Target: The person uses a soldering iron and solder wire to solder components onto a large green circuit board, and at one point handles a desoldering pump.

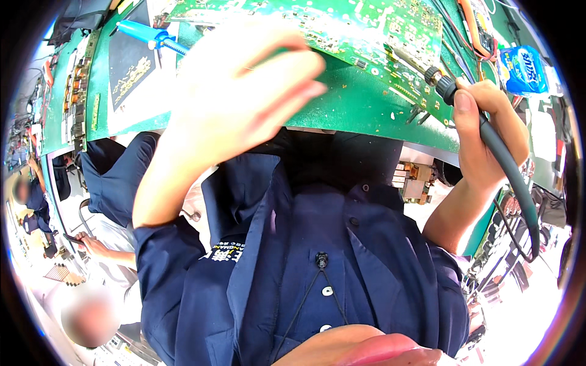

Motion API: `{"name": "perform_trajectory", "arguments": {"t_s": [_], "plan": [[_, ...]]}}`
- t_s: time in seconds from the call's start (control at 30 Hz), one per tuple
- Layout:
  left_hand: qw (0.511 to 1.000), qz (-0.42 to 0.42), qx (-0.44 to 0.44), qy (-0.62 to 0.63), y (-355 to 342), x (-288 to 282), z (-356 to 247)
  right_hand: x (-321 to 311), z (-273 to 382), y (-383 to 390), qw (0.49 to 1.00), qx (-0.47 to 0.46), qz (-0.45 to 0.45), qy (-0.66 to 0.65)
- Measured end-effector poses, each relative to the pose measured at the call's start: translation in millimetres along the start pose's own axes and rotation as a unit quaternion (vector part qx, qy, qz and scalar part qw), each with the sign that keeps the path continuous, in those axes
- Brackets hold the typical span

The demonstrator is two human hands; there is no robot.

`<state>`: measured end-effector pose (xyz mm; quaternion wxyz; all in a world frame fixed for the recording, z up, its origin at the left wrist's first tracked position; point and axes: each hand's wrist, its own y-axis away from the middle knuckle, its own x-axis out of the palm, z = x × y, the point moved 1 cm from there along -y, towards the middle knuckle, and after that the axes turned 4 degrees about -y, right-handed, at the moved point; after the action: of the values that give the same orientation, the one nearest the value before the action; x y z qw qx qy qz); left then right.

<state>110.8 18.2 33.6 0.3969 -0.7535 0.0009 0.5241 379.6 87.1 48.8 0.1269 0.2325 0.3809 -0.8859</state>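
An electronics repair workshop: a large green printed circuit board (366, 36) lies on a green-matted desk (366, 113), beside a blue plastic desoldering pump (149, 35), with more component-laden boards (76, 91) along the bench.

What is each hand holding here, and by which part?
The right hand grips a soldering iron by its dark handle, just behind the tip end. The left hand holds the green circuit board by its near edge.
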Motion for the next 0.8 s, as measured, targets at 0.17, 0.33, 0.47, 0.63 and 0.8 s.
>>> {"name": "perform_trajectory", "arguments": {"t_s": [0.17, 0.33, 0.47, 0.63, 0.8], "plan": [[0.997, 0.050, 0.058, -0.016, -40, 27, 8, 3, 16, -10, 0.997, -0.057, 0.050, 0.034], [0.994, 0.034, 0.099, 0.009, -44, 44, 21, 4, 16, -16, 0.990, -0.093, 0.096, 0.045], [0.994, 0.001, 0.102, 0.042, -30, 54, 28, 2, 7, -17, 0.980, -0.130, 0.136, 0.059], [0.989, -0.053, 0.113, 0.078, -27, 66, 33, -1, 1, -14, 0.971, -0.155, 0.163, 0.076], [0.985, -0.060, 0.110, 0.114, -24, 72, 37, 2, -3, -9, 0.962, -0.175, 0.166, 0.126]]}}
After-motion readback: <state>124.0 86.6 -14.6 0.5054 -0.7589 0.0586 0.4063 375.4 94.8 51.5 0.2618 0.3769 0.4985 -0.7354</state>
